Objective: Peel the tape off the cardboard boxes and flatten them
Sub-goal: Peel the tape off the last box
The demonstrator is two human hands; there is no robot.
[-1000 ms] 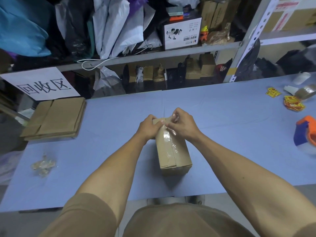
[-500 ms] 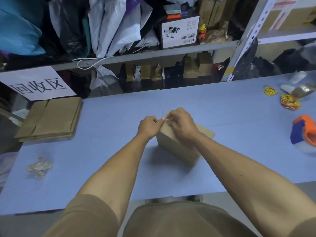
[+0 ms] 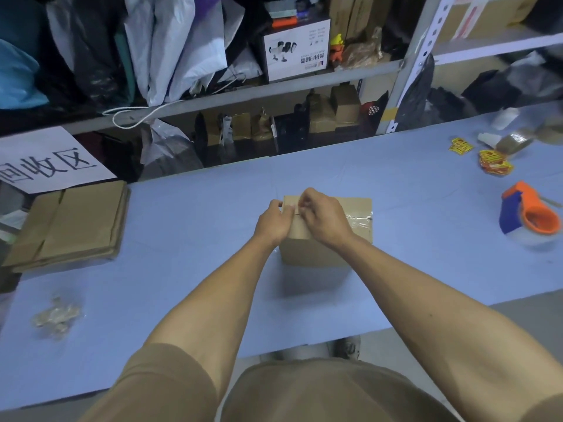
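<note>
A small brown cardboard box (image 3: 316,252) stands in the middle of the blue table (image 3: 195,226). Clear tape (image 3: 359,220) runs along its top seam toward the right edge. My left hand (image 3: 272,222) grips the box's upper left corner with curled fingers. My right hand (image 3: 324,219) lies over the top, fingertips pinching at the tape end near the left edge. The pinched spot itself is hidden by my fingers.
A stack of flattened cardboard (image 3: 70,223) lies at the table's left. A crumpled wad of peeled tape (image 3: 56,318) sits front left. An orange-and-blue tape dispenser (image 3: 530,217), a tape roll (image 3: 515,143) and yellow-red stickers (image 3: 495,162) lie at the right. Cluttered shelves (image 3: 274,89) stand behind.
The box has been turned from lying lengthwise toward me to standing broadside. Both hands stayed on its upper left end, still working at the tape.
</note>
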